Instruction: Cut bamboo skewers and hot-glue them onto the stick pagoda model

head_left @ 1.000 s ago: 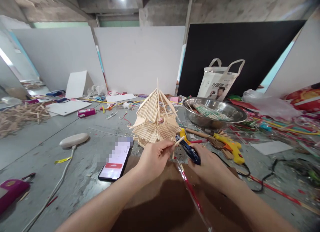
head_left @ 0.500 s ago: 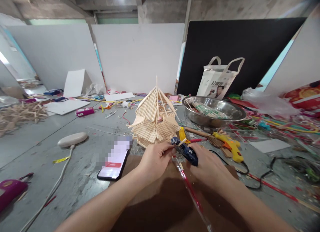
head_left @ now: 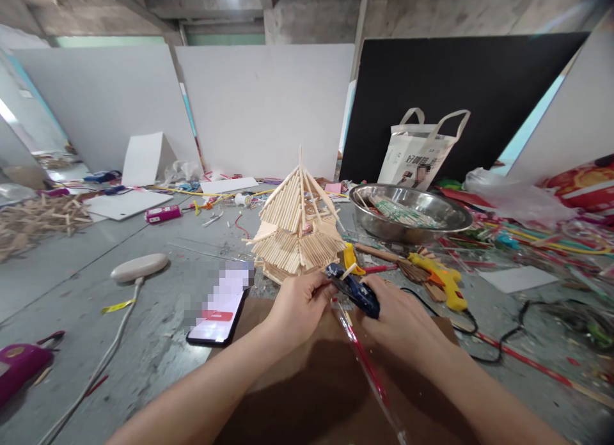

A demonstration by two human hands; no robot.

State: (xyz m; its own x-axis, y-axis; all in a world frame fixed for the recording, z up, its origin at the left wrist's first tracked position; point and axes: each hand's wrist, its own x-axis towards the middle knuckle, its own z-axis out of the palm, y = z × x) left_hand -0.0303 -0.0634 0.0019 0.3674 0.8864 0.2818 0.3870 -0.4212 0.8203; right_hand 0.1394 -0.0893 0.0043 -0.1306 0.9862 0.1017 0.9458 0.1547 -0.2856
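Observation:
My left hand point(head_left: 300, 304) is closed in a pinch beside the head of a dark blue cutting tool. A thin pale wooden stick point(head_left: 349, 270) slants across that tool, and the pinched fingers appear to hold its hidden near end. My right hand point(head_left: 396, 307) is wrapped round the dark blue cutters point(head_left: 359, 295), their head pointing left toward my left fingertips. Just beyond both hands stands a tiered model pavilion point(head_left: 283, 250) of pale sticks, its pointed roof partly open on the right side. Below the hands runs a clear tube with red inside point(head_left: 367, 368).
Brown board point(head_left: 297, 394) lies beneath my hands. A phone point(head_left: 223, 304) is at left, near a white cabled device point(head_left: 139, 267). On the right are a yellow glue gun point(head_left: 441, 279) with a black cord and a metal basin point(head_left: 412, 231) holding sticks. Scraps litter the grey surface.
The cutters' head and the stick have shifted very slightly left, and the stick's free end sits a touch higher. Both hands otherwise keep almost the same place.

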